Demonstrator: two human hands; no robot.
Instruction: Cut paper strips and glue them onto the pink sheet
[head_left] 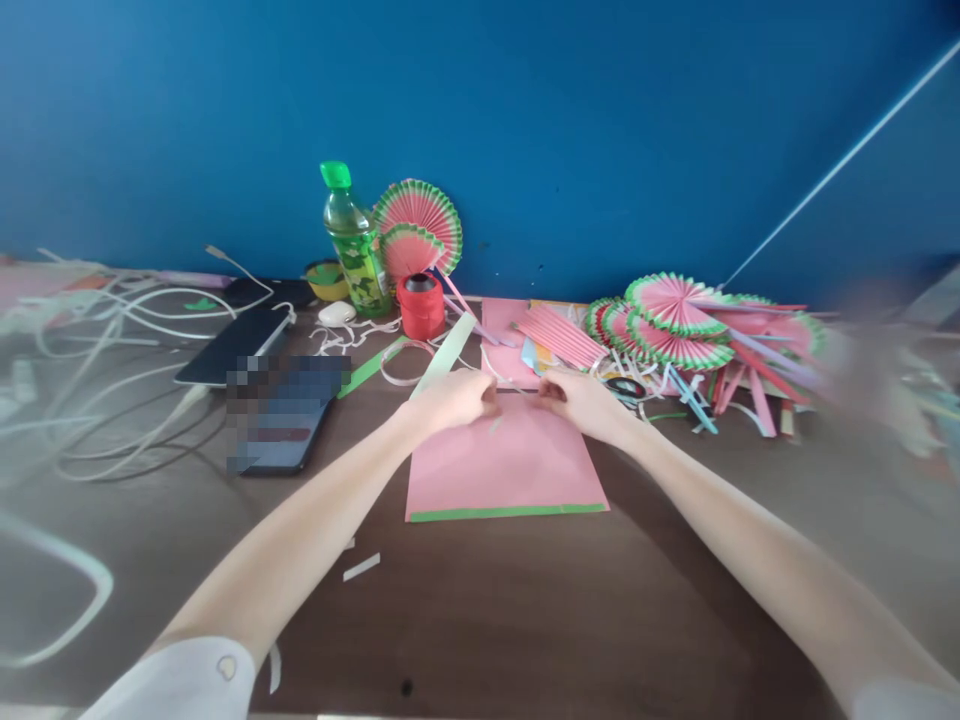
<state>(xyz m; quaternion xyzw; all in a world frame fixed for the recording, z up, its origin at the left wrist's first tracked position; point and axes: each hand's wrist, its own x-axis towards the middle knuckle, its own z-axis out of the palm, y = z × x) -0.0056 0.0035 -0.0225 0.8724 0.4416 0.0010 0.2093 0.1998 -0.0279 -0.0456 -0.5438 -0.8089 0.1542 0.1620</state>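
Observation:
A pink paper sheet (510,465) lies flat on the table, with a green strip (510,513) along its near edge. At its far left corner is my left hand (461,398), fingers curled together. My right hand (577,402) is closed in a pinch at the far right corner. A thin pale strip seems to run between the two hands, but whatever their fingertips hold is too small to make out. Beside my left hand, a pale green paper strip (444,355) slants away. A roll of tape (405,378) lies just left of that strip.
Behind stand a green bottle (356,255), a red spool (421,308) and pleated pink-green paper fans (420,225). More fans (675,310), scissors (625,387) and paper strips crowd the right. A phone (292,415) and white cables (127,310) lie left. A blue wall (570,130) bounds the back.

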